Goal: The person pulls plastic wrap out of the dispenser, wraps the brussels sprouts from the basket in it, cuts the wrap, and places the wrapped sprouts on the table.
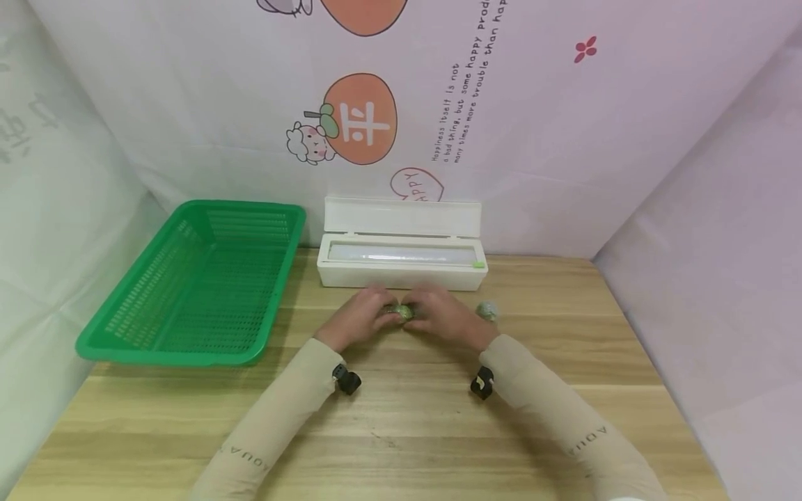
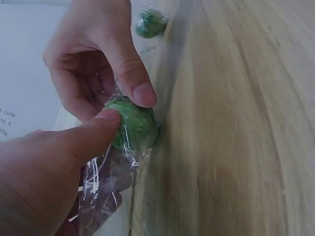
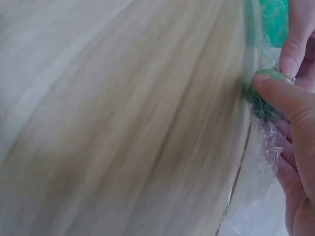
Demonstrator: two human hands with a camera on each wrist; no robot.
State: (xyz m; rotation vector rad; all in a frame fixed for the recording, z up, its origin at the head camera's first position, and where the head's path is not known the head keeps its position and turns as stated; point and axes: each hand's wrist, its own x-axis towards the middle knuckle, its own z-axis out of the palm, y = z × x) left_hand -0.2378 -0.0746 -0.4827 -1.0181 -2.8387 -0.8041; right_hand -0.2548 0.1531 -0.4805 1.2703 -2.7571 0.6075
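Note:
A small round green vegetable [image 2: 135,123], its exact kind unclear, is wrapped in clear cling film [image 2: 98,184]. My left hand [image 1: 363,316] pinches it from one side, thumb on its surface, with loose film trailing under that hand in the left wrist view. From the other side my right hand [image 1: 441,316] grips it, its thumb also pressed against the wrap. The hands meet just in front of a white cling film dispenser [image 1: 401,278]. A second green ball in film [image 1: 486,310] lies on the table beyond my right wrist.
The dispenser's lid [image 1: 401,217] stands raised, showing the film roll [image 1: 401,253] and a green slider [image 1: 479,265] at its front right. At the left sits a green plastic basket [image 1: 182,358]. A printed cloth [image 1: 532,139] hangs behind the wooden table [image 1: 407,459].

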